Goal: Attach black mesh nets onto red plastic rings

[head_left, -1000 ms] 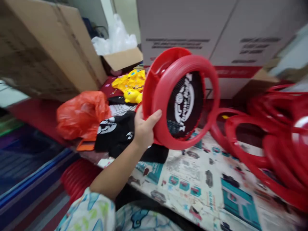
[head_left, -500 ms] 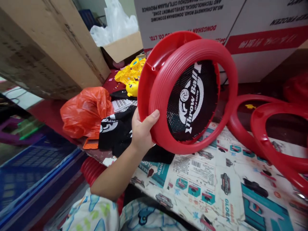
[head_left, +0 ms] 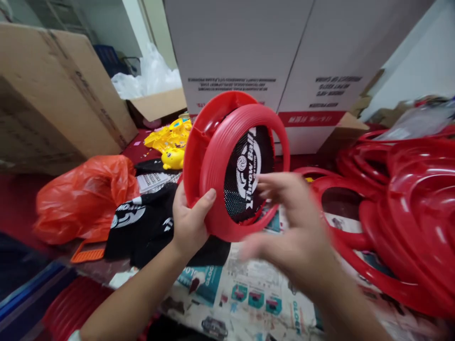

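My left hand (head_left: 194, 215) is closed round the lower left edge of two red plastic rings, thumb on the front one. The front ring (head_left: 216, 161) is ribbed and leans against a deeper red ring frame (head_left: 195, 142). A black mesh disc (head_left: 245, 175) with white "Throw Ball" print shows through the front ring's opening. My right hand (head_left: 291, 218), blurred by motion, is near the ring's lower right side with fingers and thumb apart. Under the rings, black printed mesh pieces (head_left: 142, 227) lie on the printed cardboard (head_left: 245, 279).
More red rings (head_left: 408, 222) are heaped at the right. To the left lie an orange plastic bag (head_left: 88, 194), an orange plastic piece (head_left: 88, 251) and yellow plastic toy parts (head_left: 172, 142). A large white carton (head_left: 231, 47) stands behind, a brown carton (head_left: 53, 94) at the back left.
My right hand has come into view from the lower right, near the rings. The view has shifted, showing more of the red ring heap. My left hand still holds the rings.
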Tool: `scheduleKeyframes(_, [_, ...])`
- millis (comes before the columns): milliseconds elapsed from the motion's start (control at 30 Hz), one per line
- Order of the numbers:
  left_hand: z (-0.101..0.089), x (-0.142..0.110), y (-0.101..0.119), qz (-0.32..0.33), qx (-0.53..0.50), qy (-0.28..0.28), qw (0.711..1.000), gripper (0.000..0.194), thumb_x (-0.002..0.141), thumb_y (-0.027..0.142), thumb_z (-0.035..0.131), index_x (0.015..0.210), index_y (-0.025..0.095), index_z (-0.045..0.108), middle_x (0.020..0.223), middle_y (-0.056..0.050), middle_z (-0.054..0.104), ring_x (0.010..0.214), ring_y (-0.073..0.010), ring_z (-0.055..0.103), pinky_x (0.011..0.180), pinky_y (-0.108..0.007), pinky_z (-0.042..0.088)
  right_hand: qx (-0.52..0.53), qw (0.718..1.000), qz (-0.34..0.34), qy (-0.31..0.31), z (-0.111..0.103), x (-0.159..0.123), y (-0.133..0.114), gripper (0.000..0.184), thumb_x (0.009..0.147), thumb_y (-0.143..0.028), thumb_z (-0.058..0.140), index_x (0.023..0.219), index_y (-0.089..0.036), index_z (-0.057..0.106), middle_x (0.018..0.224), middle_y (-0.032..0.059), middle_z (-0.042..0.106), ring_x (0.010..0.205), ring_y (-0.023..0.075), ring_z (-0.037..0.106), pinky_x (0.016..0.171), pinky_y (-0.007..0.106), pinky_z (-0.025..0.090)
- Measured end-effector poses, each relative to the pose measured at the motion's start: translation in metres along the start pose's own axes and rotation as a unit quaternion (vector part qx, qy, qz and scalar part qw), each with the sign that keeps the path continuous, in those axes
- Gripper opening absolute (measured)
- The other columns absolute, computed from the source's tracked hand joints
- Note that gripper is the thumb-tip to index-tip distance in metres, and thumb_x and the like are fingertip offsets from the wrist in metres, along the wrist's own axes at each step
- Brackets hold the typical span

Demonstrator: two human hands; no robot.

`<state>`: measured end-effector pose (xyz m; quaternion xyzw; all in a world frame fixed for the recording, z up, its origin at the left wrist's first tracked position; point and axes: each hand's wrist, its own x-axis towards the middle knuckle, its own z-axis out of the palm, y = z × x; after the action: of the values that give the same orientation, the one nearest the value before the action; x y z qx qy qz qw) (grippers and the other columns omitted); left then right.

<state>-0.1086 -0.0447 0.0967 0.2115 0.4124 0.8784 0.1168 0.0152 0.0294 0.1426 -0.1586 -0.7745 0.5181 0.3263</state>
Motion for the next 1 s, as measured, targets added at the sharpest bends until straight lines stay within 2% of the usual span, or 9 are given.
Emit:
scheduleKeyframes(67, [0.013,0.000,0.008,-0.012,0.003,-0.001,1.000,0.030,0.073,0.031,0.078,0.099,0.021,0.067,0.092,-0.002,0.072,0.078,-0.0173,0.069,0.074,-0.028,0.059,-0.076,0.996,-0.034,-0.044,0.004,0.005,0.004,0.090,0.053,-0.052,0.092,0.131,-0.024,0.057,0.132,0.0118,0.054,0.124,0.0356,0.050,0.108,0.057,0.041])
scheduleKeyframes(100, [0.019,0.000,0.011,-0.018,0.008,-0.006,1.000,0.028,0.074,0.032,0.076,0.098,0.021,0.066,0.091,-0.002,0.072,0.078,-0.0165,0.068,0.076,-0.027,0.058,-0.116,0.990,-0.049,-0.060,0.006,0.008,0.007,0.099,0.050,-0.052,0.093,0.136,-0.022,0.053,0.133,0.0132,0.052,0.125,0.0366,0.049,0.109,0.057,0.041])
scheduleKeyframes(133, [0.025,0.002,0.013,-0.022,0.012,-0.015,1.000,0.025,0.075,0.032,0.075,0.096,0.020,0.067,0.090,-0.001,0.072,0.077,-0.0153,0.068,0.076,-0.026,0.057,-0.149,0.984,-0.062,-0.070,0.007,0.011,0.011,0.100,0.055,-0.052,0.091,0.140,-0.020,0.048,0.133,0.0145,0.052,0.125,0.0361,0.050,0.108,0.057,0.042])
scheduleKeyframes(267, [0.042,0.010,0.011,-0.034,-0.039,-0.082,0.995,0.022,0.084,0.042,0.063,0.086,0.020,0.065,0.086,0.000,0.070,0.083,-0.0151,0.067,0.084,-0.025,0.054,-0.155,0.979,-0.120,-0.060,-0.005,0.017,0.016,0.073,0.076,-0.041,0.081,0.138,-0.018,0.051,0.123,0.0118,0.060,0.115,0.0282,0.057,0.104,0.046,0.047])
scheduleKeyframes(367, [0.053,0.017,0.006,-0.034,-0.053,-0.124,0.990,0.029,0.088,0.047,0.056,0.089,0.019,0.065,0.091,-0.002,0.069,0.092,-0.0178,0.066,0.090,-0.028,0.053,-0.084,0.988,-0.127,-0.038,-0.021,0.017,0.010,0.061,0.079,-0.036,0.077,0.133,-0.020,0.055,0.125,0.0098,0.061,0.116,0.0271,0.058,0.105,0.044,0.047])
scheduleKeyframes(533, [0.063,0.019,0.012,-0.066,-0.047,-0.178,0.981,0.026,0.088,0.045,0.061,0.097,0.020,0.066,0.092,-0.001,0.069,0.091,-0.0167,0.065,0.087,-0.028,0.053,0.061,0.992,-0.102,-0.046,-0.031,0.018,0.009,0.054,0.084,-0.034,0.070,0.135,-0.025,0.053,0.129,0.0085,0.057,0.117,0.0256,0.056,0.102,0.043,0.048])
scheduleKeyframes(767, [0.056,0.015,0.022,-0.043,-0.097,-0.166,0.980,0.032,0.091,0.045,0.060,0.108,0.020,0.068,0.102,-0.005,0.070,0.094,-0.0192,0.067,0.087,-0.032,0.056,0.081,0.990,-0.111,-0.023,-0.030,0.021,0.019,0.045,0.080,-0.033,0.075,0.123,-0.030,0.064,0.114,0.0039,0.052,0.108,0.0208,0.053,0.100,0.037,0.046])
scheduleKeyframes(867, [0.053,0.017,0.027,0.002,-0.110,-0.156,0.982,0.031,0.089,0.046,0.062,0.106,0.021,0.068,0.101,-0.005,0.071,0.097,-0.0220,0.068,0.086,-0.034,0.057,0.085,0.988,-0.114,-0.063,-0.028,0.022,0.021,0.049,0.079,-0.030,0.078,0.125,-0.031,0.063,0.112,0.0039,0.048,0.107,0.0197,0.051,0.097,0.034,0.047])
scheduleKeyframes(1000, [0.050,0.019,0.035,0.017,-0.101,-0.148,0.984,0.029,0.086,0.046,0.067,0.102,0.022,0.069,0.094,-0.004,0.072,0.097,-0.0238,0.069,0.083,-0.033,0.059,0.074,0.980,-0.138,-0.120,-0.023,0.022,0.023,0.063,0.078,-0.035,0.080,0.136,-0.031,0.057,0.110,0.0046,0.045,0.108,0.0196,0.046,0.102,0.036,0.042])
